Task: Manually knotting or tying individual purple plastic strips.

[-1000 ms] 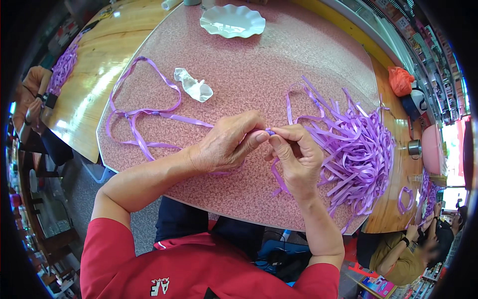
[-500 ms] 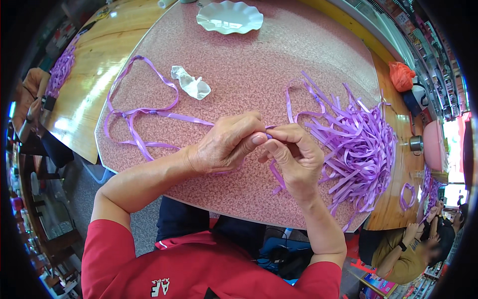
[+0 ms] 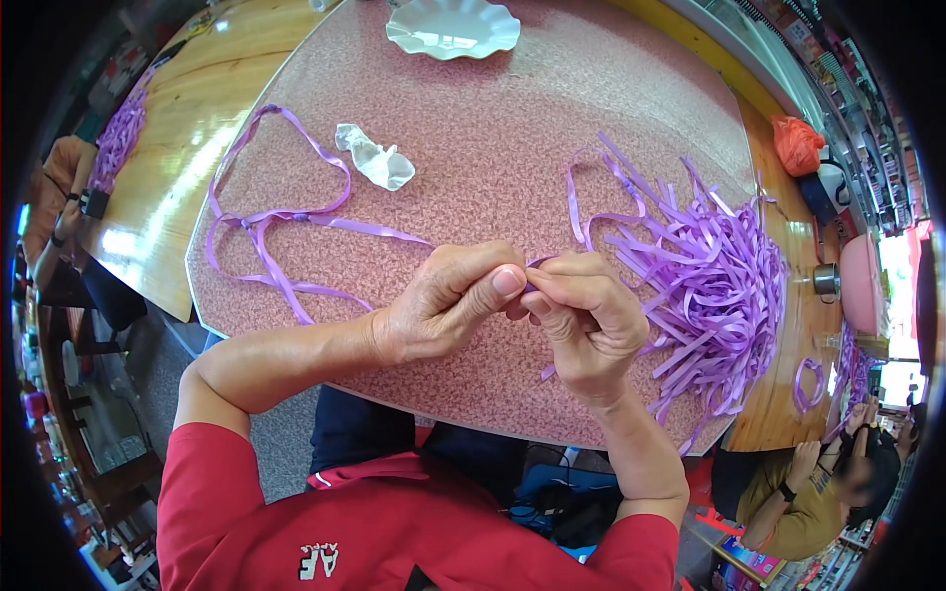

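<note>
Over the middle of the pink speckled table, my left hand [image 3: 453, 300] and my right hand [image 3: 591, 320] meet, both closed and pinching a purple ribbon [image 3: 379, 233]. A small bit of the ribbon shows between the thumbs and fingers; whether it is knotted there is hidden. From my left hand the ribbon runs left into loose loops with small dark knots along it. A short tail pokes out below my right hand. Right of my right hand lies a big heap of purple ribbons [image 3: 714, 295], with strands trailing toward me.
A white scalloped dish [image 3: 453, 28] stands at the table's far side. Crumpled clear plastic [image 3: 376, 158] lies left of centre. On the wooden surface at right are a metal cup [image 3: 826, 284], a pink basin [image 3: 863, 286] and an orange bag [image 3: 796, 146]. Other people sit at both sides.
Both hands stay pinched on the ribbon and have come slightly closer to me. The thumbs and fingers have shifted a little, and less of the tail below my right hand shows.
</note>
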Demonstrator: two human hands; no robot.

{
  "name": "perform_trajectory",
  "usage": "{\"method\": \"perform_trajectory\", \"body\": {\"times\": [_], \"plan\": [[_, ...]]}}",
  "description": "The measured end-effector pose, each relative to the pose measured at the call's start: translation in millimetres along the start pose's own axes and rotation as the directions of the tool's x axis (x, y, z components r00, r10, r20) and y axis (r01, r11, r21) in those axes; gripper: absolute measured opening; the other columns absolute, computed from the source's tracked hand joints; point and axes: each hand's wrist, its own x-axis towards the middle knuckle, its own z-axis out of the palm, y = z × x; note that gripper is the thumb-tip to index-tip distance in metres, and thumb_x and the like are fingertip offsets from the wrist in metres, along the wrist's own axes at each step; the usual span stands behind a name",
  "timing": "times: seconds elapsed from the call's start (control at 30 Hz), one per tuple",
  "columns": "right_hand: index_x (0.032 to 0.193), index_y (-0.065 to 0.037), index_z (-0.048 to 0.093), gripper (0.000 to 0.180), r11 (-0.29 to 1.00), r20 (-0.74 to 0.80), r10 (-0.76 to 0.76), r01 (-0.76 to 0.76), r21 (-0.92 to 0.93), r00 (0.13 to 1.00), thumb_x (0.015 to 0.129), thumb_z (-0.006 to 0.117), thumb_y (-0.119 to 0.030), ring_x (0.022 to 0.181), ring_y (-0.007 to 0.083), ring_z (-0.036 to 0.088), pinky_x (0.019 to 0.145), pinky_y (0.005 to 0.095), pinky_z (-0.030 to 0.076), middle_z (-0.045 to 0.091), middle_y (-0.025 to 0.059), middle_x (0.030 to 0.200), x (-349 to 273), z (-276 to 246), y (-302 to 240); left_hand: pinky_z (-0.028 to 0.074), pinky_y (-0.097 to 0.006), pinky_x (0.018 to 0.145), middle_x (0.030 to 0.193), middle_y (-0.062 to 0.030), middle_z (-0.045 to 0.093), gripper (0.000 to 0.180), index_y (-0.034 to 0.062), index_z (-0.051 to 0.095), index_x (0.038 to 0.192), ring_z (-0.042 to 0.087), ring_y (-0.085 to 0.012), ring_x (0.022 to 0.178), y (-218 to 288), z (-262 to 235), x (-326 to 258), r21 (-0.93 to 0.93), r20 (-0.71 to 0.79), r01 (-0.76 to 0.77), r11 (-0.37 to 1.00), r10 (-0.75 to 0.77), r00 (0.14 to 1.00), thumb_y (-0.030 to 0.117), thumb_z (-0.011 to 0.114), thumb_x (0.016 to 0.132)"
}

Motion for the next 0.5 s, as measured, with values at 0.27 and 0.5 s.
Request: {"method": "perform_trajectory", "body": {"times": [0.27,0.5], "plan": [[0.106,0.002,0.063,0.019,0.961,-0.039,0.219,-0.209,0.183,0.975,0.088,0.067,0.003,0.080,0.0152,0.066,0.068,0.0243,0.056,0.062,0.0102,0.098,-1,2,1,0.043,-0.028,0.063,0.082,-0.0059,0.053,0.028,-0.0002,0.053,0.105,0.049,-0.0136,0.070,-8,-6,8,0.099,0.037,0.021,0.995,-0.025,0.999,0.026,0.042,0.104],[0.106,0.003,0.061,0.016,0.937,-0.039,0.280,-0.265,0.228,0.959,0.091,0.063,0.003,0.078,0.0134,0.066,0.067,0.0226,0.056,0.061,0.0104,0.098,-3,3,3,0.047,-0.033,0.062,0.075,-0.0092,0.057,0.027,0.0010,0.053,0.097,0.060,-0.0198,0.068,-10,-9,10,0.251,0.018,-0.130,0.959,0.130,0.991,0.026,0.045,0.103]]}}
